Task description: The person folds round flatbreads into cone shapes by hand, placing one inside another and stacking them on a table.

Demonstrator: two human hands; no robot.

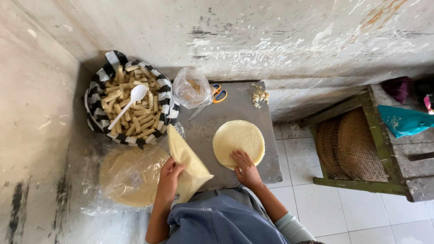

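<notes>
My left hand [170,177] grips a folded pale yellow wrapper sheet [186,159], lifted above the near left corner of the small grey table [253,168]. My right hand [244,166] rests with spread fingers on the near edge of a round pale yellow wrapper [238,141] that lies flat on the table. A stack of round wrappers in clear plastic [131,175] lies on the floor just left of my left hand.
A black-and-white striped bag [165,96] holds several rolled pastry sticks and a white spoon [129,102]. A clear plastic bag [191,88], orange-handled scissors [217,96] and crumbs [259,95] sit at the table's far edge. A green wooden frame with woven trays [350,145] stands right.
</notes>
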